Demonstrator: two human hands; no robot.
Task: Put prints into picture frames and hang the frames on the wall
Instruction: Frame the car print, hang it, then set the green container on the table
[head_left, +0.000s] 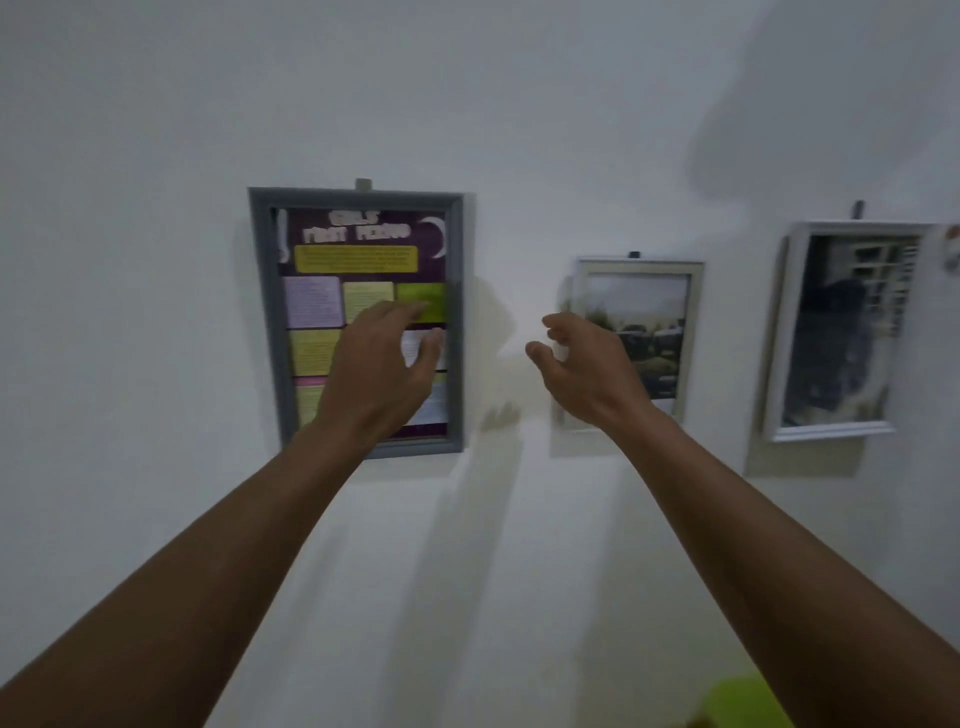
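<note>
Three frames hang on the white wall (156, 130). A grey frame (267, 312) at the left holds a purple print with yellow and green boxes and hangs from a small hook (363, 184). My left hand (379, 364) is raised in front of its lower right part, fingers loosely spread, holding nothing. My right hand (582, 364) hovers between the grey frame and a small beige frame (693, 322) with a landscape print, fingers loosely curled and empty. I cannot tell whether either hand touches a frame.
A white frame (779, 332) with a dark print hangs at the far right, tilted slightly. Bare wall lies between the grey and beige frames and below all three. A bright green object (748, 701) shows at the bottom right edge.
</note>
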